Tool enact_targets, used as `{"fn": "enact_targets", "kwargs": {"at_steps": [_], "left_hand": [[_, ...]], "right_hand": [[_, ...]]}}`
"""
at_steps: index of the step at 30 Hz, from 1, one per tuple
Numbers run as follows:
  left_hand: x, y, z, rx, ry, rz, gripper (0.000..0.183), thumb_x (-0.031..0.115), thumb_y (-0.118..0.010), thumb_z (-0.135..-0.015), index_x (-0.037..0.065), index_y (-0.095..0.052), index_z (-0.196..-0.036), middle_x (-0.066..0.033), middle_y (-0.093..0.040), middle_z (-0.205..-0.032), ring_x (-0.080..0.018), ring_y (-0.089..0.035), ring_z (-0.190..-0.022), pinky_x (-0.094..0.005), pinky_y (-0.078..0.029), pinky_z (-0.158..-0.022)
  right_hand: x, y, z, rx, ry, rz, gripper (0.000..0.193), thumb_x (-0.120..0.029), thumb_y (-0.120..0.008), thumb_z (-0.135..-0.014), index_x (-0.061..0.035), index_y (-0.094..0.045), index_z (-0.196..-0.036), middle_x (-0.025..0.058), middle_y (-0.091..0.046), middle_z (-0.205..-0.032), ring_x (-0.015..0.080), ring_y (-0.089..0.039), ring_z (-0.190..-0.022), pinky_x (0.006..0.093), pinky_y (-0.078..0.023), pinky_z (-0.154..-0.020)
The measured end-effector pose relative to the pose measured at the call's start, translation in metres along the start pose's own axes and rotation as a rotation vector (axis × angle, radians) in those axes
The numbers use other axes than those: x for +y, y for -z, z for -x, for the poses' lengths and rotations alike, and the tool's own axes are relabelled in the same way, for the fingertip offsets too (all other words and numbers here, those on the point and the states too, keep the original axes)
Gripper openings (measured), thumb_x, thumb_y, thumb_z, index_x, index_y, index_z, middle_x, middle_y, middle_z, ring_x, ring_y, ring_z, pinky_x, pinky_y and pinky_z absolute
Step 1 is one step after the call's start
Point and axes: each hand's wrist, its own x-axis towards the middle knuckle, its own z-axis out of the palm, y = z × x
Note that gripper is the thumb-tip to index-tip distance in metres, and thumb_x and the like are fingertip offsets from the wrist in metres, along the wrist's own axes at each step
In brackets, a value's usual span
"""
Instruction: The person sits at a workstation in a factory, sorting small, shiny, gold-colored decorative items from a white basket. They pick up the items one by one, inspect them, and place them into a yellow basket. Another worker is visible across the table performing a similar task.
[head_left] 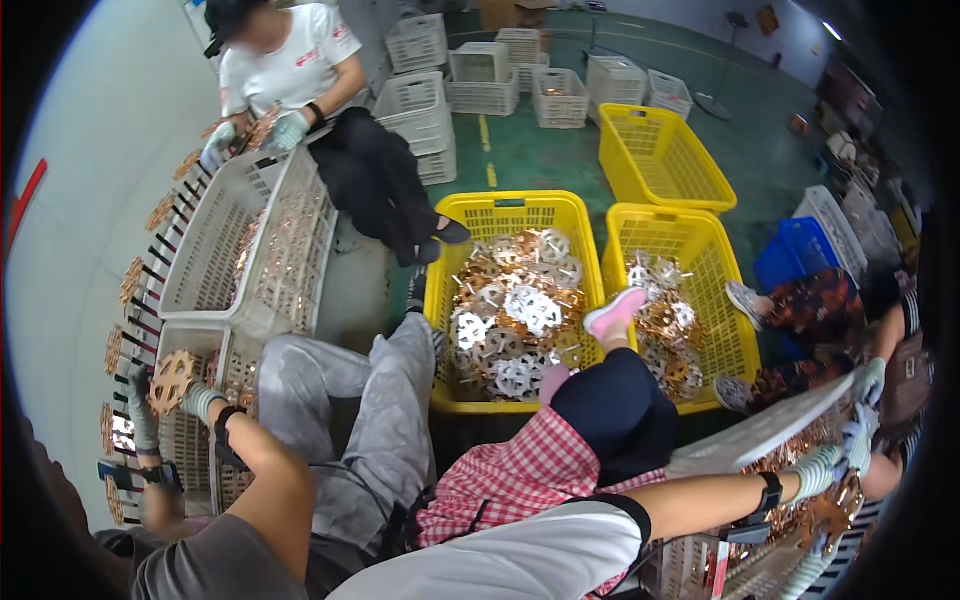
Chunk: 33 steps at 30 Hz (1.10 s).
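Note:
My left arm, in a white sleeve with a black wristband, reaches to the right. Its striped-gloved left hand (818,472) is closed at the edge of a copper-coloured cut-out disc (833,510), above a white crate (690,565) of similar discs. Low at the right rim, my right hand (803,577) shows only in part, in a striped glove. Its fingers are too dark and small to read. Close to my left hand is a co-worker's gloved hand (858,440). A red-checked apron (500,475) covers my lap, and a pink shoe (614,314) shows beyond my knee.
Yellow baskets (432,345) of silver and copper discs stand ahead, with another yellow basket (665,160) behind. On the left, two co-workers handle discs beside white crates (245,320) and a rack of discs (115,350). More white crates (485,97) stand farther back.

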Motion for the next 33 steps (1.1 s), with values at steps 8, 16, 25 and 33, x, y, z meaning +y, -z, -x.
{"fn": "enact_targets", "kwargs": {"at_steps": [8, 16, 25, 33], "left_hand": [[0.018, -0.01, 0.009, 0.022, -0.063, -0.52, 0.013, 0.017, -0.059, -0.086, 0.006, -0.061, -0.093, -0.0117, -0.062, -0.087, -0.0252, -0.061, -0.079, -0.0353, -0.049, -0.068], [0.082, 0.012, 0.035, -0.204, 0.027, -0.013, 0.032, 0.031, -0.047, -0.098, 0.007, -0.06, -0.081, 0.0039, -0.05, -0.075, -0.0078, -0.046, -0.069, -0.0305, -0.04, -0.054], [0.104, -0.013, 0.029, -0.297, 0.278, -0.156, 0.022, 0.03, -0.046, -0.099, 0.01, -0.055, -0.099, -0.0018, -0.062, -0.078, -0.0078, -0.048, -0.053, -0.026, -0.042, -0.044], [0.091, -0.011, 0.025, -0.229, 0.135, -0.345, 0.027, 0.031, -0.06, -0.094, 0.004, -0.06, -0.092, 0.0019, -0.059, -0.072, -0.0044, -0.049, -0.058, -0.021, -0.042, -0.052]], "right_hand": [[-0.032, -0.022, 0.016, 0.095, -0.099, -0.174, 0.023, -0.014, -0.057, -0.091, 0.003, -0.061, -0.106, 0.0131, -0.062, -0.096, 0.0207, -0.056, -0.083, 0.0347, -0.047, -0.076], [-0.017, 0.012, 0.006, 0.186, 0.052, -0.011, 0.028, -0.019, -0.062, -0.086, -0.0013, -0.06, -0.109, 0.0065, -0.062, -0.098, 0.0152, -0.056, -0.084, 0.0326, -0.046, -0.074], [-0.029, 0.023, -0.009, 0.33, -0.017, -0.19, 0.025, -0.012, -0.069, -0.085, -0.0014, -0.061, -0.106, 0.0023, -0.064, -0.087, 0.0086, -0.058, -0.065, 0.0268, -0.053, -0.06], [-0.044, 0.012, 0.004, 0.062, -0.085, -0.193, 0.034, -0.006, -0.067, -0.084, 0.002, -0.061, -0.116, 0.0031, -0.065, -0.1, 0.0082, -0.057, -0.088, 0.0239, -0.048, -0.081]]}}
